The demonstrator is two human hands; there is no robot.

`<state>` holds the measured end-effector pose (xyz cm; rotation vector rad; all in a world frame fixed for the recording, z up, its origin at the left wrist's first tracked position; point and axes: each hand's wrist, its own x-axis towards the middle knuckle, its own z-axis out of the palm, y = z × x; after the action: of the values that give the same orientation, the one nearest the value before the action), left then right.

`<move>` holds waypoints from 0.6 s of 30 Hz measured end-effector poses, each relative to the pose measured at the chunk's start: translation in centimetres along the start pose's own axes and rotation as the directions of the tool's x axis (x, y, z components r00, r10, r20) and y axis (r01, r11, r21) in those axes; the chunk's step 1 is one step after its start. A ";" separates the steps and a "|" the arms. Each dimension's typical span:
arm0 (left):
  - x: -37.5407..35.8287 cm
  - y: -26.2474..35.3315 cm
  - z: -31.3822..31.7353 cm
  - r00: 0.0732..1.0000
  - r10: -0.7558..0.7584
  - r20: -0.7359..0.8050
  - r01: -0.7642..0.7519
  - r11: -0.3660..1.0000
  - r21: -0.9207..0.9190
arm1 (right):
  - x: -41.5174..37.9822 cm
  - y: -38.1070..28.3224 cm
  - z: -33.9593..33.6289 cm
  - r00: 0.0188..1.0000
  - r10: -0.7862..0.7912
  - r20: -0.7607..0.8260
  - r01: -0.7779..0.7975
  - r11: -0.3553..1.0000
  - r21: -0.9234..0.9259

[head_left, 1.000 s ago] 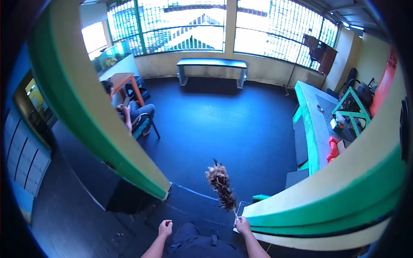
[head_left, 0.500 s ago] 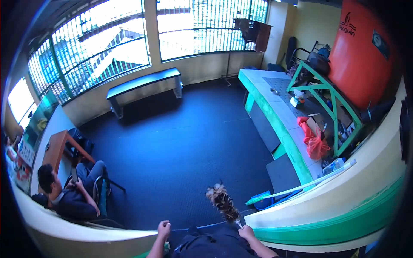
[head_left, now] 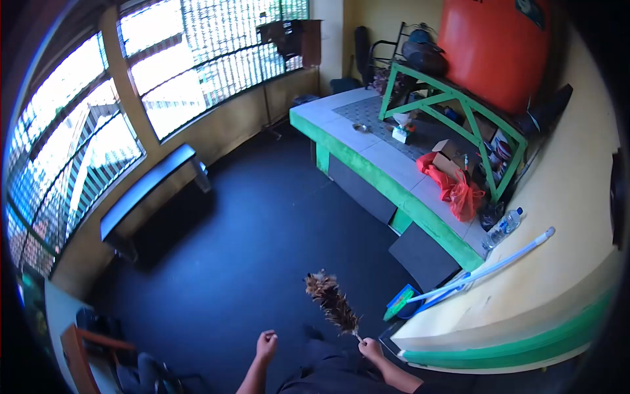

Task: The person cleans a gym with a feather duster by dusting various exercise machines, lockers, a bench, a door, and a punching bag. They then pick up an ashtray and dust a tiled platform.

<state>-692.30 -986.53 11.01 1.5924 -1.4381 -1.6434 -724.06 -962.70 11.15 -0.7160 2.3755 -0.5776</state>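
Note:
A brown feather duster (head_left: 333, 302) points forward and to the left over the dark floor. My right hand (head_left: 371, 350) is wrapped round its thin handle near the bottom of the view. Level with it on the left, my left hand (head_left: 266, 344) hangs in front of me with its fingers curled in, and nothing shows in it. Both hands are apart from the furniture.
On the right runs a green-edged tiled counter (head_left: 367, 156) bearing red plastic bags (head_left: 462, 197), a water bottle (head_left: 504, 228) and a green frame (head_left: 469, 108) under a red tank (head_left: 492, 52). A broom (head_left: 472, 274) leans by the wall. A bench (head_left: 147, 190) stands under the windows.
The view has swung right, bringing the counter nearer; the seated person at the left is mostly out of view. My right hand still holds the duster, and my left hand is held slightly farther forward.

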 end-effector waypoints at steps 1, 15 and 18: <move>1.5 1.2 -0.1 0.999 -0.041 0.024 0.040 0.998 0.052 | 1.9 -0.8 1.0 0.999 -0.055 0.002 0.054 0.998 0.027; 28.1 14.8 -4.6 0.980 -0.191 0.050 0.190 0.981 0.028 | 21.5 -23.1 -4.9 0.966 0.084 -0.243 -0.077 0.996 0.037; 35.3 17.2 -4.1 0.974 -0.158 0.161 0.147 0.986 0.076 | 23.4 -26.4 -4.2 0.940 0.232 -0.252 -0.236 0.972 0.014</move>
<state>-702.97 -1024.54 10.63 1.6713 -1.4952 -1.8754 -733.46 -996.04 19.15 -0.3737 2.6544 -0.5741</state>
